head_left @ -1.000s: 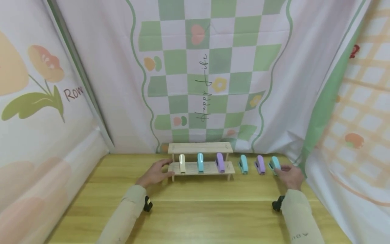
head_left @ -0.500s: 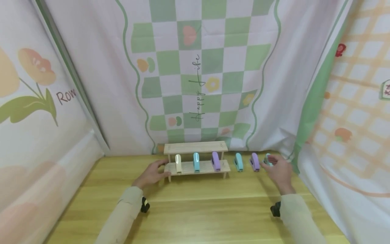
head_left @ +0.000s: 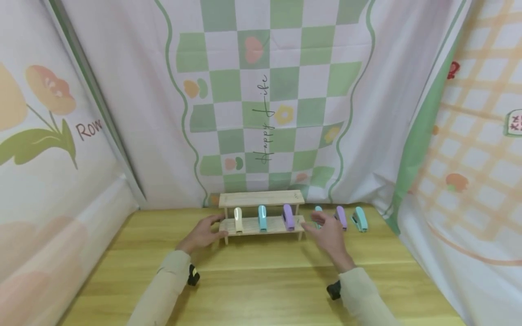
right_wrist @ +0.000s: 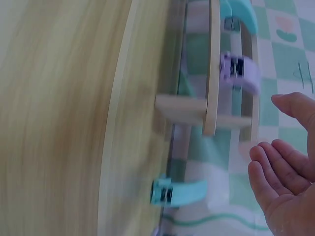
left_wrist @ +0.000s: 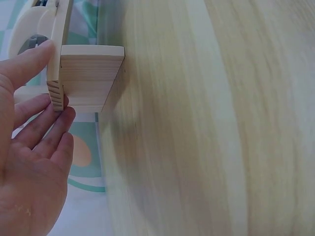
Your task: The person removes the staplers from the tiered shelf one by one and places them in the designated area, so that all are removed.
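Observation:
A two-tier wooden shelf point(head_left: 261, 198) stands at the table's back. On its lower board sit a cream stapler point(head_left: 238, 221), a blue stapler point(head_left: 263, 218) and a purple stapler point(head_left: 288, 218), in a row. My left hand point(head_left: 200, 233) holds the left end of that lower board between thumb and fingers, as the left wrist view shows. Near the shelf's right end my right hand point(head_left: 328, 233) hovers with nothing in its spread fingers. It partly hides a teal stapler point(head_left: 318, 210) and a second purple stapler point(head_left: 341, 216) on the table. Farther right stands another teal stapler point(head_left: 360, 219).
The wood-grain table point(head_left: 261, 280) stretches from the shelf toward me. Behind it hangs a green-and-white checked curtain point(head_left: 281, 136). More patterned cloth point(head_left: 461, 217) closes off the right side, and a flower-print cloth point(head_left: 61, 190) the left.
My right hand has let go of the rightmost teal stapler and moved left toward the shelf's right end. The left hand has stayed at the shelf. The head view has shifted slightly.

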A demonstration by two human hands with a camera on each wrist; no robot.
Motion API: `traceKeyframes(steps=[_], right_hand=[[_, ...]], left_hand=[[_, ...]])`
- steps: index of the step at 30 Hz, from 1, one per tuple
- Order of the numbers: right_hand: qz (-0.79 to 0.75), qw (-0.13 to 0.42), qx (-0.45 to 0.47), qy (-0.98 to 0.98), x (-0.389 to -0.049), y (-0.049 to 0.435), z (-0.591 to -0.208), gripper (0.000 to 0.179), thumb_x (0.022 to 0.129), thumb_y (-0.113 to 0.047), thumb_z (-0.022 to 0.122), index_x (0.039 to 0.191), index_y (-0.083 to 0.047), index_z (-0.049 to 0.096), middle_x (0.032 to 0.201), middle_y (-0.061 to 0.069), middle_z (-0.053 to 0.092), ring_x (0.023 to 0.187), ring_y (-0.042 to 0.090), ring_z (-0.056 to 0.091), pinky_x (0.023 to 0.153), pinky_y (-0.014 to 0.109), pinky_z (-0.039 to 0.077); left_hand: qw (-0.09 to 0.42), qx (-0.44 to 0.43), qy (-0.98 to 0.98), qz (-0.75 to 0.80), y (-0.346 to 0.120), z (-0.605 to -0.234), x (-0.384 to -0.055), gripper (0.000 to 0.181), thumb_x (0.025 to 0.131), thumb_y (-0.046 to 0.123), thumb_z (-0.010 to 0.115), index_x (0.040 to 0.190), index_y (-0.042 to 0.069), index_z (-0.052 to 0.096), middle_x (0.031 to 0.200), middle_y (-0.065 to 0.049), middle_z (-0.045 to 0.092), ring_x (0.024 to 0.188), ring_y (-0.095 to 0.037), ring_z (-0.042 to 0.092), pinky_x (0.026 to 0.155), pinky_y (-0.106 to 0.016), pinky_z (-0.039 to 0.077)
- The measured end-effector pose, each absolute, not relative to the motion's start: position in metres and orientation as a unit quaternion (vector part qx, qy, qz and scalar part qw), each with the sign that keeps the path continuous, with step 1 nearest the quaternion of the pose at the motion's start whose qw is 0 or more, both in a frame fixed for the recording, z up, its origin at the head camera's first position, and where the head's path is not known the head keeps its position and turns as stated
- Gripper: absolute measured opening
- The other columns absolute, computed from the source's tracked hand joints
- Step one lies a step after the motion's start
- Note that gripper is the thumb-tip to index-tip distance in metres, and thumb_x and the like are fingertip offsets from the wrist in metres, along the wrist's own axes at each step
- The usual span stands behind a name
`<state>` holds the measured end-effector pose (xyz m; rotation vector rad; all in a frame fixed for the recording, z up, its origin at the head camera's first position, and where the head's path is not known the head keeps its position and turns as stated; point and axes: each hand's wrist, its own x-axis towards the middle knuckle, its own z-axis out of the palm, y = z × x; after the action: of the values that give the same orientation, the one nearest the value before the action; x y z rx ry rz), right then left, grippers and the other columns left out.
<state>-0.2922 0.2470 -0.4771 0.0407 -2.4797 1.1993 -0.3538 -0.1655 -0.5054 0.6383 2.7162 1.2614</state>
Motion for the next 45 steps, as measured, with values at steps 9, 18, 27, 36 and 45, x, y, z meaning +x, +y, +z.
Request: traceKeyframes(steps=[9,18,27,36,45], right_hand=[[0.488,0.201,-0.005,-0.85,-0.298,0.2,-0.489,0.048,0.085,-0.016,0.088,0.127,0.001,0.071,0.125,0.024,0.075,0.116,0.04,0.073,0.102,0.051,0.062],[0.448,0.232,-0.03,-0.863,-0.306,0.185,-0.5,0.038,0.082,-0.014,0.09,0.114,0.002,0.075,0.107,0.022,0.079,0.097,0.036,0.077,0.086,0.047,0.066],[0.457,0.231,-0.044,-0.858,-0.304,0.192,-0.497,0.037,0.08,-0.008,0.088,0.113,0.003,0.076,0.106,0.024,0.079,0.096,0.036,0.077,0.085,0.047,0.067],[0.47,0.226,-0.083,-0.849,-0.278,0.219,-0.486,0.039,0.085,-0.018,0.088,0.117,0.001,0.075,0.11,0.024,0.078,0.099,0.035,0.076,0.087,0.04,0.066],[0.444,0.279,-0.13,-0.841,-0.256,0.254,-0.489,0.034,0.084,-0.012,0.088,0.114,0.0,0.078,0.108,0.024,0.079,0.095,0.035,0.077,0.068,0.005,0.05]], left_hand=[[0.036,0.206,0.886,0.413,-0.166,-0.511,-0.351,0.072,0.099,0.031,0.076,0.157,0.001,0.046,0.16,-0.022,0.05,0.149,-0.049,0.044,0.124,-0.065,0.038],[0.039,0.205,0.885,0.417,-0.164,-0.515,-0.353,0.072,0.099,0.032,0.076,0.157,0.003,0.046,0.162,-0.02,0.049,0.15,-0.047,0.044,0.125,-0.063,0.037],[0.042,0.208,0.885,0.415,-0.163,-0.51,-0.351,0.071,0.1,0.031,0.075,0.157,0.001,0.045,0.162,-0.021,0.048,0.15,-0.048,0.043,0.125,-0.063,0.036],[0.049,0.205,0.885,0.416,-0.165,-0.507,-0.354,0.072,0.101,0.032,0.074,0.159,0.003,0.044,0.164,-0.02,0.046,0.152,-0.047,0.04,0.126,-0.064,0.035],[0.05,0.207,0.885,0.414,-0.168,-0.506,-0.356,0.074,0.101,0.034,0.074,0.16,0.003,0.043,0.164,-0.02,0.046,0.152,-0.046,0.04,0.126,-0.063,0.035]])
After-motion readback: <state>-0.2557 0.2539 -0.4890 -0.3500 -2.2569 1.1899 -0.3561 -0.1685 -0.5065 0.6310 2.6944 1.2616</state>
